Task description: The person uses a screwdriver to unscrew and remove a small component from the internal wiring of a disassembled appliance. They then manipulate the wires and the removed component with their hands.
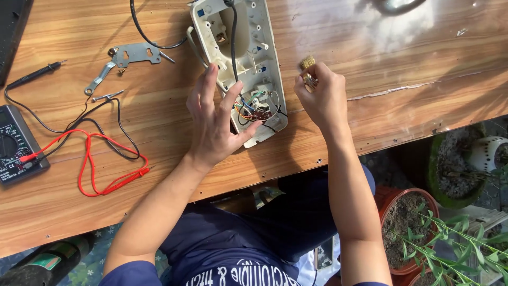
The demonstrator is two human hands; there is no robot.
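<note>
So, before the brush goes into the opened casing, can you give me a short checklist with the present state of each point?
1. Casing steadied: ok, the left hand rests on its left edge, fingers spread.
2. Brush in a firm grip: ok, the right hand pinches it, bristles up, beside the casing.
3. Coloured wires exposed and reachable: ok, they lie open at the near end.
4. Black cable unplugged: cannot tell, it runs out of view.
5. Loose metal bracket away from the work: ok, it lies apart on the table.
6. Multimeter leads clear of the casing: ok, they lie far left.
</note>
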